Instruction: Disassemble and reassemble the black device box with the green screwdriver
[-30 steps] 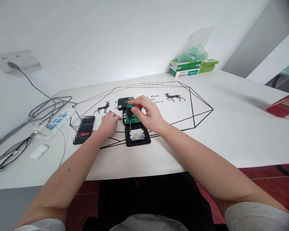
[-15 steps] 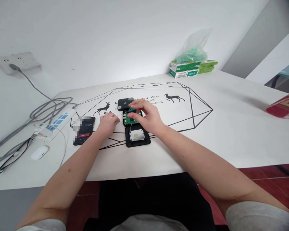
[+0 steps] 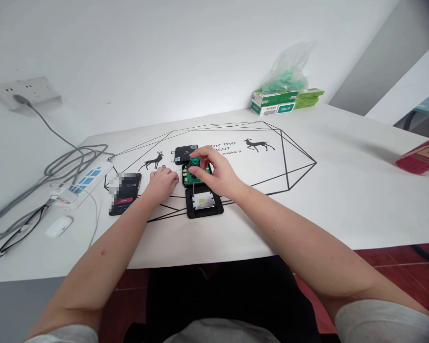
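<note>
My right hand (image 3: pixel 218 172) is closed, thumb and fingertips pinching the green-and-black handle of a screwdriver (image 3: pixel 195 162). Its thin metal shaft points down at the near edge of a green circuit board (image 3: pixel 188 180) in a dark housing. Fingers curled, my left hand (image 3: pixel 163 184) rests on the table just left of the board; whatever its fingertips may hold is hidden. Nearer to me lies an opened black cover (image 3: pixel 219 210) with a silver metal plate (image 3: pixel 203 200) inside. Behind the board is a flat black lid (image 3: pixel 186 155) with small labels.
Left of my hands are a phone (image 3: pixel 126 193), a power strip (image 3: pixel 93 183) with looped grey cables, a white earphone case (image 3: pixel 59 226) and glasses (image 3: pixel 21 231). Green boxes (image 3: pixel 275 99) under a plastic bag (image 3: pixel 289 71) stand by the wall. A red box (image 3: pixel 422 155) is far right.
The screwdriver handle has turned in my right fingers, and more of its green end shows. My left hand has shifted very slightly to the right.
</note>
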A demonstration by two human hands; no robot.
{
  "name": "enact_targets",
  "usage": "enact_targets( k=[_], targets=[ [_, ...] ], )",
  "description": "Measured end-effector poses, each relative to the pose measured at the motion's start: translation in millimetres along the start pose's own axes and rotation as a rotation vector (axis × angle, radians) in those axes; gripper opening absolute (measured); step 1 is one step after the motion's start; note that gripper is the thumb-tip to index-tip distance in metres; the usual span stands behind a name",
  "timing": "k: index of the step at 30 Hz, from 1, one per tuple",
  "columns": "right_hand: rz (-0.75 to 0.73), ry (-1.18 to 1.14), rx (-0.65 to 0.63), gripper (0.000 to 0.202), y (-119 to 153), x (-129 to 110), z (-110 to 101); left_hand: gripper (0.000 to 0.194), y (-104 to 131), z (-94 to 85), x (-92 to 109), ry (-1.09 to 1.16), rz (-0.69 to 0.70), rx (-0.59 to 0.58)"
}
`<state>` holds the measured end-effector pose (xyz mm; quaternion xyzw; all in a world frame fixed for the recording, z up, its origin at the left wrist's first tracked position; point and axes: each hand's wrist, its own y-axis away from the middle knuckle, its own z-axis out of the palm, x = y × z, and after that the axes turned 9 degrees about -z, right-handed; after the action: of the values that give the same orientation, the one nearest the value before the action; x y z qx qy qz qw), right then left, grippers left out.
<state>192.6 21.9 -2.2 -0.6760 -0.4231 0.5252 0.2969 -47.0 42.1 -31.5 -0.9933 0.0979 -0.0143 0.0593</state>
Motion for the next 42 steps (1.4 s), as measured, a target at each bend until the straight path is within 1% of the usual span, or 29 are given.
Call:
enact_targets(
  k=[4,8,11,15,17,20,23,27,29,32,36,42],
  targets=[
    [0.039,0.008,0.011,0.025,1,0,1,0.022,0,-1.0,0,0.032,0.007,0.001],
    [0.003,0.031,-0.016,0.033,2,-2,2,0.02,-1,-2.1,0,0.035,-0.001,-0.006],
    [0.016,0.035,-0.074,0.04,4,-4,3,0.018,-1,-3.1,1,0.019,-0.008,-0.018],
    [0.04,0.021,-0.224,0.061,6,-3,3,0.021,0,-2.6,3,0.018,-0.012,-0.026],
    [0.034,0.025,-0.254,0.068,7,-2,4,0.019,0,-2.2,4,0.037,0.003,-0.016],
    [0.063,0.054,-0.209,0.067,9,0,5,0.016,1,-4.2,5,0.128,0.012,0.036],
    [0.101,0.052,-0.08,0.065,10,3,5,0.016,4,-10.0,5,0.326,0.053,0.061],
    [0.125,0.013,0.137,0.066,11,12,6,0.021,9,-15.8,9,0.569,0.164,-0.062],
    [0.135,0.0,0.201,0.068,11,16,7,0.021,10,-15.4,11,0.636,0.197,-0.1],
    [0.142,-0.012,0.219,0.069,11,19,7,0.019,9,-12.7,12,0.689,0.205,-0.119],
    [0.131,-0.008,0.195,0.068,11,17,6,0.017,8,-11.1,12,0.696,0.208,-0.136],
    [0.123,-0.008,0.16,0.068,11,15,6,0.015,11,-14.1,15,0.723,0.226,-0.145]
  ],
)
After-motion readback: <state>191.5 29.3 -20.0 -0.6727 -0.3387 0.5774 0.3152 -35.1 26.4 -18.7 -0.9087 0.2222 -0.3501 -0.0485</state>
